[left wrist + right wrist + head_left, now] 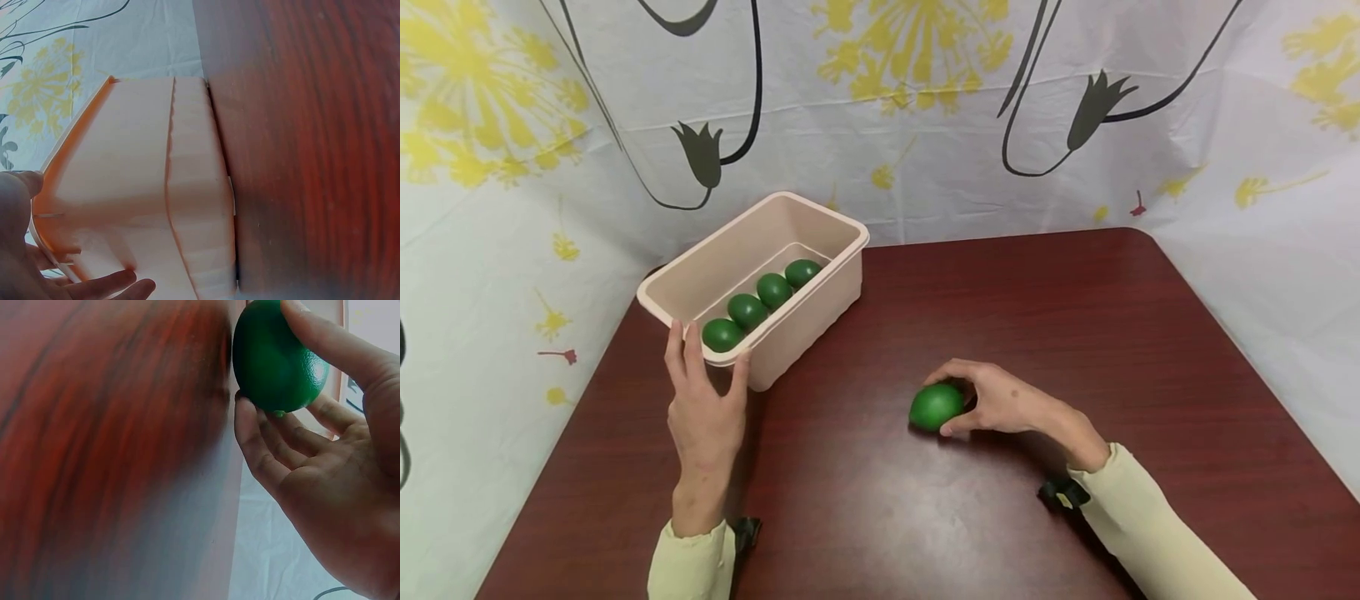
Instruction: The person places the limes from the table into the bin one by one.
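In the head view my right hand (1003, 400) holds a green lime (936, 407) between thumb and fingers, low over the table. The right wrist view shows the thumb on one side of the lime (275, 359) and fingertips on the other, with a small nub on its end. My left hand (703, 417) rests at the near corner of a pale pink plastic bin (808, 333), fingers fairly straight at the rim and thumb spread to the long side. Several green limes (747, 311) lie in a row inside the bin along its right wall.
The bin stands at the left back of a dark red wooden table (1037, 308). A white cloth (925, 183) with yellow and grey flower prints hangs behind the table and along its sides. Small black devices (1063, 493) sit at both wrists, by the cream sleeves.
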`<state>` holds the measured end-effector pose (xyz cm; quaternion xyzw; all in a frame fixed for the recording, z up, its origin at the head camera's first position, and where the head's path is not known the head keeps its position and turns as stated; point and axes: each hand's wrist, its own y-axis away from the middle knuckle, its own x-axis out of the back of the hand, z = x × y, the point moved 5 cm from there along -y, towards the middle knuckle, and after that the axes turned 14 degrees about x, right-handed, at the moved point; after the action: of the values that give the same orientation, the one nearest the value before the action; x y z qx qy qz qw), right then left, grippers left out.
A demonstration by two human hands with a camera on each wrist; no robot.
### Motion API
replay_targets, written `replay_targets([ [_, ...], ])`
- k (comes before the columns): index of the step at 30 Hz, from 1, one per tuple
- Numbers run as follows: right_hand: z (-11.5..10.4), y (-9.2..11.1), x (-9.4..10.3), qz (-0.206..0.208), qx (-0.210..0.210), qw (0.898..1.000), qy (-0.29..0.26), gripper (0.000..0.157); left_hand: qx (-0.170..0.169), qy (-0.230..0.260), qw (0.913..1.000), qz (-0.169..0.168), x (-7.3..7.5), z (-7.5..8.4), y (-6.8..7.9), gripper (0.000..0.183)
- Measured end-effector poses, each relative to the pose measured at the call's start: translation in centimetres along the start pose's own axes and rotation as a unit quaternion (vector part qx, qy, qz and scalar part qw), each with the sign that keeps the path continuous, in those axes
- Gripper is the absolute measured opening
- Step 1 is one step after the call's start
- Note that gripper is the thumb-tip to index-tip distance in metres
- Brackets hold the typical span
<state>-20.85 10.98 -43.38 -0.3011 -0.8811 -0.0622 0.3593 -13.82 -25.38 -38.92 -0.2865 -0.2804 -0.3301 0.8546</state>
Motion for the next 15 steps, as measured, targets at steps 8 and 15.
replay_targets([
  [8,-0.3,-0.8,0.3,0.051,-0.006,0.999,-0.008,0.054,-0.002,0.001,1.0000,-0.001,0.0,0.0,0.0,0.077],
  [15,-0.5,-1.8,0.7,0.121,0.003,0.992,0.027,0.056,0.001,0.003,1.0000,-0.001,0.0,0.0,0.0,0.076],
])
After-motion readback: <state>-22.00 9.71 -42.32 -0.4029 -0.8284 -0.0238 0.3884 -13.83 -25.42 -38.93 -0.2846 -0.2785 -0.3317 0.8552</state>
